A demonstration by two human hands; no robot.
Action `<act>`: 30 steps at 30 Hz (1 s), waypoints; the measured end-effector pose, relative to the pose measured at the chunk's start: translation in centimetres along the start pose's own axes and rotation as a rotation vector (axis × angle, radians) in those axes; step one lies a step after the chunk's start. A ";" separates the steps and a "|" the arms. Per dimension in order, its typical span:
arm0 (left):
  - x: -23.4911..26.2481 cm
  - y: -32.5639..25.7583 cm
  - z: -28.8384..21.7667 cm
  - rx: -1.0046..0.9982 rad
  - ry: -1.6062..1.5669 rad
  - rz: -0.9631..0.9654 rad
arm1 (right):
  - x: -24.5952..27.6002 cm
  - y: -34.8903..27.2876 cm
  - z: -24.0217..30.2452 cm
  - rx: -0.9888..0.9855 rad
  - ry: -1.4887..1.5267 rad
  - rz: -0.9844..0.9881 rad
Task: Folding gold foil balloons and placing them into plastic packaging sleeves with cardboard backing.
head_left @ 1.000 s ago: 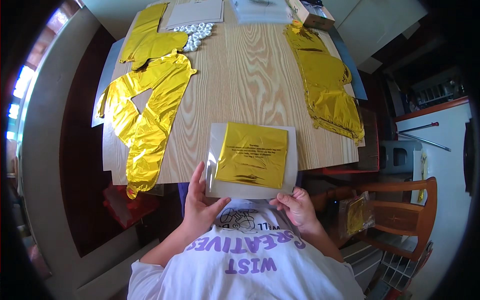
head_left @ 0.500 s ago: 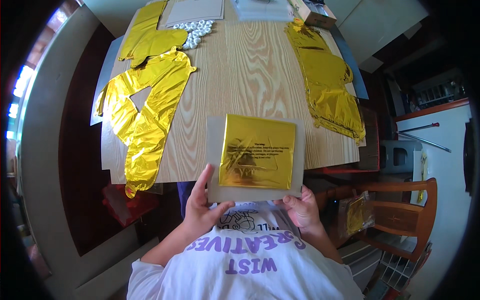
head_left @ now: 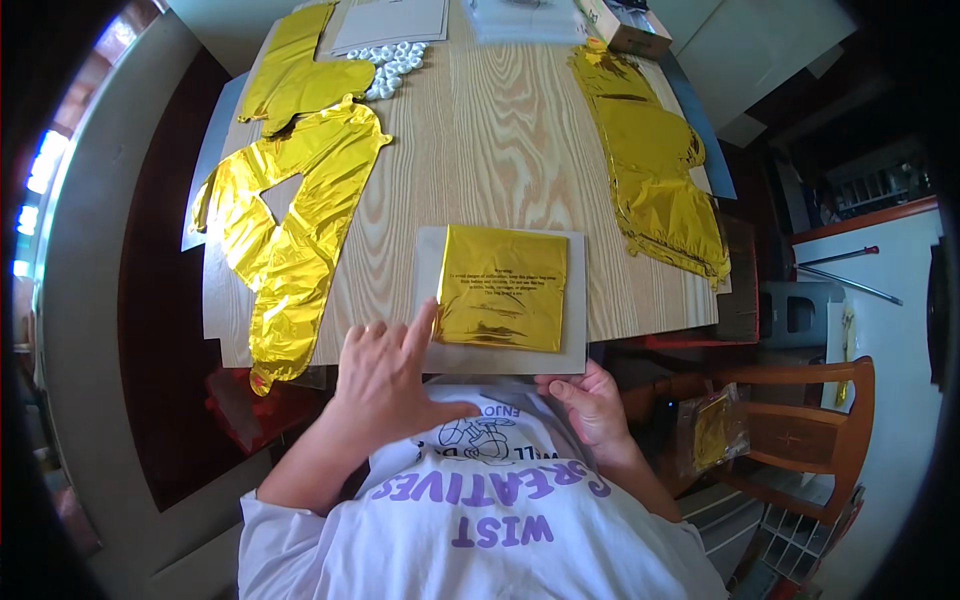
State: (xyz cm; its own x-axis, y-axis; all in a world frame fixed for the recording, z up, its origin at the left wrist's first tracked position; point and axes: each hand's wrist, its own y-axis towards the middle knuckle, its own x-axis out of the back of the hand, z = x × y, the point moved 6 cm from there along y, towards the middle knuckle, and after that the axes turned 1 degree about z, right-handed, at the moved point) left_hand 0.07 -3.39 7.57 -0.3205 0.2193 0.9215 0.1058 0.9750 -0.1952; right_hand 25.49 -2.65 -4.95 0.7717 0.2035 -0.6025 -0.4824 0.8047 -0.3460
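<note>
A folded square of gold foil with printed lines lies on a flat grey card at the table's near edge. My left hand has its index finger stretched along the foil's left edge and its thumb spread below the card, with the other fingers bent. At the card's lower right corner, my right hand pinches the edge, thumb on top. A flat gold foil balloon rests on the left of the table, and more gold foil balloons lie stacked on the right.
Small white rolls are heaped at the far left beside grey cards. Clear plastic bags and a cardboard box occupy the far side. A wooden chair stands at right, with a bagged gold packet by it.
The card and foil have moved slightly away from me and left, down toward the table edge. My left hand has let go of the card's side and extended its index finger onto the foil.
</note>
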 end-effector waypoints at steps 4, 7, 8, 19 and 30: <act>3.1 3.5 0.2 -0.126 0.001 -0.164 | -0.2 0.4 -0.6 0.019 0.047 0.003; -1.2 7.1 2.3 -0.258 -0.071 -0.245 | -2.4 0.5 -0.7 -0.051 0.244 0.002; -2.7 7.2 2.4 -0.247 -0.020 -0.278 | -2.9 0.4 -0.9 -0.067 0.289 -0.023; -1.8 7.9 -1.9 -0.264 0.003 -0.310 | -1.4 -1.1 -3.7 -0.056 0.185 -0.127; -4.8 10.0 -2.2 -0.506 -0.065 -0.146 | -1.3 -1.3 -4.0 -0.032 0.104 -0.171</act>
State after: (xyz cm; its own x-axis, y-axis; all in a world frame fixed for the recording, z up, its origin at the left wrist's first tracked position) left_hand 4.73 5.27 1.94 -0.4219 0.1002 0.9011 0.4915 0.8605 0.1344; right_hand 23.41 -6.18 -6.57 0.7973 0.0055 -0.6035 -0.3624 0.8040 -0.4714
